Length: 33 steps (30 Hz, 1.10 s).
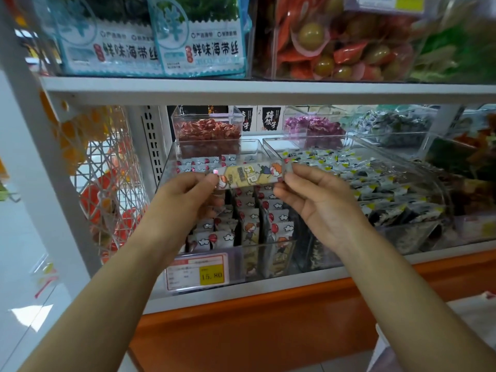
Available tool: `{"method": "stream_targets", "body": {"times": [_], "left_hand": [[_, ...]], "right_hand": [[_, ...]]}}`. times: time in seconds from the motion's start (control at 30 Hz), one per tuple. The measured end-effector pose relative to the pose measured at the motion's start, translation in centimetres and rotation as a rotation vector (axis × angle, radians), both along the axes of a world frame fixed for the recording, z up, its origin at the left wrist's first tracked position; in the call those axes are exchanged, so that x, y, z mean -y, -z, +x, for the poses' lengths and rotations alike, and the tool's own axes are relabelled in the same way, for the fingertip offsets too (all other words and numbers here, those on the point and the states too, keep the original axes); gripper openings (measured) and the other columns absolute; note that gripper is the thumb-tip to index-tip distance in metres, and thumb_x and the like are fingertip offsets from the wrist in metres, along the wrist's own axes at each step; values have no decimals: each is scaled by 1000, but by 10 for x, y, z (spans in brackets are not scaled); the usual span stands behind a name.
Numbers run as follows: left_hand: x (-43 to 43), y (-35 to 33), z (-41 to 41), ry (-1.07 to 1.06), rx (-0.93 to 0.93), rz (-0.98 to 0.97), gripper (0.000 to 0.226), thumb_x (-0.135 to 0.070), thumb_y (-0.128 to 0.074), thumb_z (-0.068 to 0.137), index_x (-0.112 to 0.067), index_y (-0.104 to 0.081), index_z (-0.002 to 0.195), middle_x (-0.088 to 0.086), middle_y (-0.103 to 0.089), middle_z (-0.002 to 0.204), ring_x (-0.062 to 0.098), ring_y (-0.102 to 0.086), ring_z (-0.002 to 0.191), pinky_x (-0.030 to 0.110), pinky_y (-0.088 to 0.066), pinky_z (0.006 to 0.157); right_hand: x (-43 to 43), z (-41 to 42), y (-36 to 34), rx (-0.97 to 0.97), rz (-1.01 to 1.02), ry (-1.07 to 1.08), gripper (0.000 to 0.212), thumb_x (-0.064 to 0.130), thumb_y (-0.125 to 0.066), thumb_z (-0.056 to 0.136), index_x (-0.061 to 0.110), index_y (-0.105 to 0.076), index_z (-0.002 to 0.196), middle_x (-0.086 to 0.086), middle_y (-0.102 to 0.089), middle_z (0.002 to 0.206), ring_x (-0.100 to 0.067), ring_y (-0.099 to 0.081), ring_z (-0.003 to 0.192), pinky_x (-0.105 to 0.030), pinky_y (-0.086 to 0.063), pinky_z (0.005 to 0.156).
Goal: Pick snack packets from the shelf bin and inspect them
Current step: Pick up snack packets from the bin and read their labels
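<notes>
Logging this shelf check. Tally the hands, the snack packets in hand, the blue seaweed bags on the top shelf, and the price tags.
Hands: 2, left hand, right hand
Held snack packet: 1
Blue seaweed bags: 2
Price tag: 1
Total: 6

Small print on the clear plastic shelf bin's point(243, 247) red-and-yellow price label point(198, 272) was unreadable; above the bin, fingertips point(210, 179) hid the long yellow cartoon packet's point(249, 175) ends
</notes>
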State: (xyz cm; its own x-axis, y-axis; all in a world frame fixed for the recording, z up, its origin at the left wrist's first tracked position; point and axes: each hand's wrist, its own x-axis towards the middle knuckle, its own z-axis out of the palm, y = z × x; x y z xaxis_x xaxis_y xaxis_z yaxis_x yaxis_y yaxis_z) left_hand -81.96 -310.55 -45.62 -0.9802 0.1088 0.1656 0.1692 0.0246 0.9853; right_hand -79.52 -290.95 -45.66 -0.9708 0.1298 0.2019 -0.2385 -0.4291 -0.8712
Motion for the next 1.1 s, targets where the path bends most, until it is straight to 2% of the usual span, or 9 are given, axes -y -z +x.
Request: {"method": "stream_targets", "body": {"times": [0.13,0.23,0.37,0.53,0.63,0.73,0.83,0.93,1.1], "left_hand": [[0,-3,-1,63,127,296,27,-21,-48,95,-10,-60,73,1,-64,63,8,-61,59,16,-52,56],[0,-2,-2,23,129,296,29,-19,-49,95,-10,-59,69,0,-62,58,7,-59,56,15,-51,55],[-1,-2,0,14,133,302,27,-15,-52,93,-8,-59,68,-1,-59,53,6,-56,52,13,-50,53],[-4,-5,3,90,126,307,21,-2,-51,90,-3,-59,71,2,-59,55,6,-57,50,13,-51,54],[-5,-4,4,108,36,198,20,2,-53,88,-6,-60,71,3,-62,60,9,-61,57,15,-53,60],[-4,-2,4,107,-36,101,17,4,-54,87,-8,-62,78,3,-65,68,12,-65,65,18,-54,66],[-3,-1,4,150,15,123,14,0,-61,83,-13,-64,88,2,-69,82,17,-68,76,26,-55,75],[-3,0,3,127,0,50,27,-25,-69,74,-17,-63,99,1,-72,92,16,-70,82,28,-53,79],[-2,-2,5,80,-57,-54,27,-24,-63,85,-19,-65,111,-2,-73,98,13,-70,87,25,-53,82]], "right_hand": [[1,0,0,28,-83,-27,17,-2,-64,62,7,-76,69,-8,-72,70,-17,-70,64,-19,-55,58],[2,-1,1,64,-142,-16,24,-4,-64,61,-1,-67,85,-11,-72,70,-18,-70,62,-19,-55,55],[3,-1,2,50,-180,26,16,-3,-63,64,0,-67,79,-11,-71,67,-17,-70,61,-19,-55,54],[2,-2,2,43,-217,128,11,-8,-56,82,0,-63,85,-7,-70,63,-15,-68,57,-18,-54,53],[1,-1,2,6,-95,169,11,6,-59,86,5,-66,79,-7,-69,68,-17,-68,60,-21,-55,54],[0,2,1,-74,114,209,14,26,-69,75,13,-69,70,-4,-67,71,-17,-68,63,-24,-57,57],[-1,2,3,-103,213,232,6,11,-67,82,7,-68,86,-8,-68,84,-19,-69,72,-23,-57,63],[-2,1,4,-111,287,207,17,0,-60,86,11,-67,97,-7,-70,91,-19,-71,83,-24,-57,68],[0,0,5,-105,395,203,17,4,-62,86,16,-73,89,-5,-72,92,-19,-71,80,-29,-59,68]]}}
